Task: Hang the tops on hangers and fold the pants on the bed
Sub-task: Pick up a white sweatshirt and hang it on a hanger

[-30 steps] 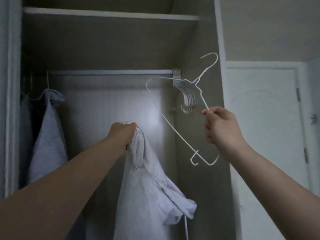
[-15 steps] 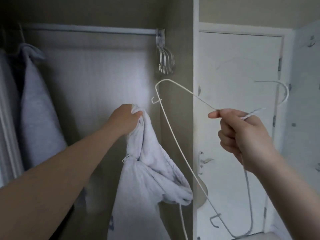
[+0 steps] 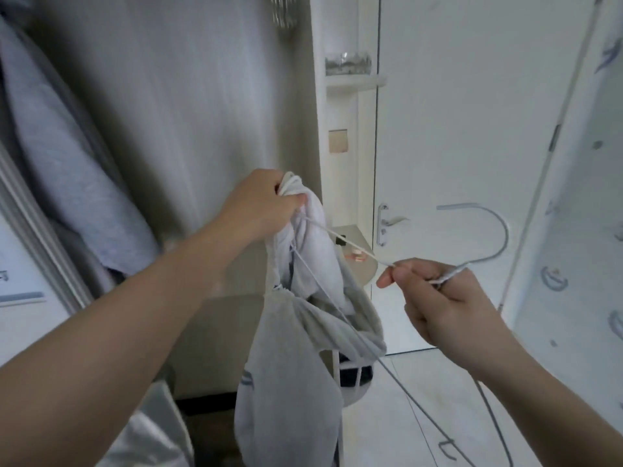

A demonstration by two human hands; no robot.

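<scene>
My left hand (image 3: 259, 203) is shut tight. All its fingers are curled round a bunch of cloth at the very top of the light grey top (image 3: 290, 382). The rest of the top hangs down loose from that hand, in the air between my two arms, in front of the open wardrobe (image 3: 202, 96).

My right hand (image 3: 448, 305) holds the thin white wire hanger (image 3: 357, 246). My thumb and first finger pinch the wire at its neck, and my other fingers are curled in under it. The hook bends up and round just past that hand. One side of the hanger runs from my right hand across to the top and meets the cloth right by my left hand. I cannot tell how far it goes in. The other wires run down past the top toward the floor.

A grey garment (image 3: 67, 156) hangs inside the wardrobe on my left. More hangers (image 3: 281, 11) show at the top edge. A white door (image 3: 472, 112) stands behind my right hand.
</scene>
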